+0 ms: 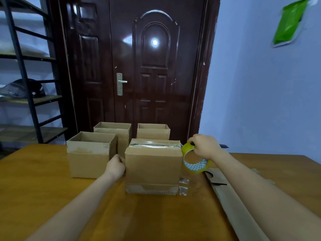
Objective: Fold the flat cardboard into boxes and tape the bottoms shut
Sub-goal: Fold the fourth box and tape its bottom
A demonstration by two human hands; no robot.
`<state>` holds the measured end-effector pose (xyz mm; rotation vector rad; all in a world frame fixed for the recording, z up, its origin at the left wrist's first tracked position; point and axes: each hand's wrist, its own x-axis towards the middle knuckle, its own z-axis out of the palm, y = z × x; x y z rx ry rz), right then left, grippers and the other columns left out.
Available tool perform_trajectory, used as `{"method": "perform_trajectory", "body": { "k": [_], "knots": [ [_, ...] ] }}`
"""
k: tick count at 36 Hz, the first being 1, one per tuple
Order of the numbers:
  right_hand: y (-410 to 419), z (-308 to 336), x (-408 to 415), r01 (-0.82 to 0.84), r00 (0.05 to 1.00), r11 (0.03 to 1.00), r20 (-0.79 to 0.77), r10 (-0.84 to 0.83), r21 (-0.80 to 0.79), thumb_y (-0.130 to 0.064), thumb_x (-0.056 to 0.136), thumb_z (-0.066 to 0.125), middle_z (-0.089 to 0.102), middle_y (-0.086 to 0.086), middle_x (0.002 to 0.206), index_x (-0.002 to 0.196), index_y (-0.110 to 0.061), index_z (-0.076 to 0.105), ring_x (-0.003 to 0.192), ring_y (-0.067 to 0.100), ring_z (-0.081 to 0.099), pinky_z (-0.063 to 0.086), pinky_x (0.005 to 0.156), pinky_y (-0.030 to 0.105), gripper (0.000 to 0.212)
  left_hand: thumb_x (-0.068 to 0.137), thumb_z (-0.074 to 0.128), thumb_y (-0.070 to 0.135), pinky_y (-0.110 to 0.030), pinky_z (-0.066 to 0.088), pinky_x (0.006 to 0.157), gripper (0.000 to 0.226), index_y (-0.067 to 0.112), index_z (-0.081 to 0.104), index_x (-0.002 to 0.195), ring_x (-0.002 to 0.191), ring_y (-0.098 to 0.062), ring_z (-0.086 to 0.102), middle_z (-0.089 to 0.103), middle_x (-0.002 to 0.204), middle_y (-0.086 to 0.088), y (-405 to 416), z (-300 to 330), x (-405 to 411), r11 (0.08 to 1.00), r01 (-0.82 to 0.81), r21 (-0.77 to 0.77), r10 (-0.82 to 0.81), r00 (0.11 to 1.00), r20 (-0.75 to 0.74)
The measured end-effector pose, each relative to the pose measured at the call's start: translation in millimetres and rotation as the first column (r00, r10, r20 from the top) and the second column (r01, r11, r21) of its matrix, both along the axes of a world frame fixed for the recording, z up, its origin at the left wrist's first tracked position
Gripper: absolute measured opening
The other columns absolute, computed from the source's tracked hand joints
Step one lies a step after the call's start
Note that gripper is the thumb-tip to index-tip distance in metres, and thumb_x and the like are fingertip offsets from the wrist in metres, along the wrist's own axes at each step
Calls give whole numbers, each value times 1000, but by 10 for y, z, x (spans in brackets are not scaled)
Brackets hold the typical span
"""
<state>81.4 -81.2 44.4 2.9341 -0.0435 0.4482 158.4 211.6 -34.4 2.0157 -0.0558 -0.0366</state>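
Note:
A cardboard box (152, 167) stands upside down in the middle of the wooden table (34, 180), its closed bottom facing up. A strip of clear tape (154, 145) runs along the seam on top, out to the right edge. My right hand (204, 146) grips a yellowish tape roll (193, 160) at the box's upper right corner, with the tape still joined to the roll. My left hand (115, 166) presses flat against the box's left side. Flat cardboard (231, 202) lies on the table under my right forearm.
Three open-topped boxes stand behind: one at the left (90, 153), two at the back (112, 131) (153, 131). A dark door (139, 66) rises past the table. A metal shelf (26, 100) is at the left. Tape scraps (183, 186) lie by the box's lower right corner.

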Motion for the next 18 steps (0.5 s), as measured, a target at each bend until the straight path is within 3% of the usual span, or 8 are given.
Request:
{"method": "perform_trajectory", "body": {
  "k": [2,4,7,9,11,13,15,18],
  "knots": [
    [8,4,-1,-3,1000,1000,-5,3,-2,-17,90,49,59,0,107,120,-23,60,94,20,59,50,71,32,33,100,37,10,-45,51,78,17,6,53,99,87,-32,54,58,96,-15,16,39,-24,996,-79,-50,84,992,97],
    [14,4,-2,-7,1000,1000,-6,7,-2,-18,90,49,59,0,107,120,-23,60,94,20,59,49,70,31,32,103,35,21,-39,45,86,28,7,54,117,99,-28,53,56,105,-8,8,132,-81,977,-120,-177,150,975,166],
    [25,2,-6,-14,1000,1000,-3,14,5,-18,91,49,59,-1,107,119,-23,60,94,20,58,47,67,30,31,102,33,39,-39,36,103,42,15,49,133,115,-20,48,53,119,1,-31,348,-206,928,-23,-371,91,982,168],
    [39,1,-7,-19,1000,1000,2,19,14,-18,91,50,59,-1,109,122,-24,59,96,20,58,48,69,31,33,99,34,46,-37,31,106,49,19,44,139,120,-16,44,50,124,6,-56,471,-272,924,85,-372,-17,983,180],
    [59,-1,-4,-21,1000,999,7,21,28,-19,91,50,59,-1,111,123,-24,59,98,20,59,48,70,31,34,98,37,48,-37,26,110,54,21,38,144,133,-19,38,45,137,6,-84,544,-294,947,183,-265,-135,973,189],
    [79,-10,-11,-19,1000,999,17,18,50,-19,91,51,59,-2,111,123,-25,59,97,20,59,46,67,29,34,99,40,44,-37,20,114,57,19,29,149,142,-22,24,25,155,3,-94,550,-273,973,227,-50,-213,956,200],
    [93,-32,-23,-5,999,997,34,2,79,-17,90,51,60,-2,111,121,-25,60,96,21,59,43,64,28,34,100,40,39,-37,16,116,57,16,26,150,145,-22,16,11,160,-1,-85,532,-245,959,238,151,-267,940,214],
    [113,-69,-27,26,998,992,60,-33,123,-11,86,51,62,-1,109,117,-25,63,94,24,60,44,63,29,36,102,34,38,-35,17,115,56,13,24,151,145,-25,17,7,160,-7,-75,538,-241,902,218,372,-316,922,226]
  ]
}}
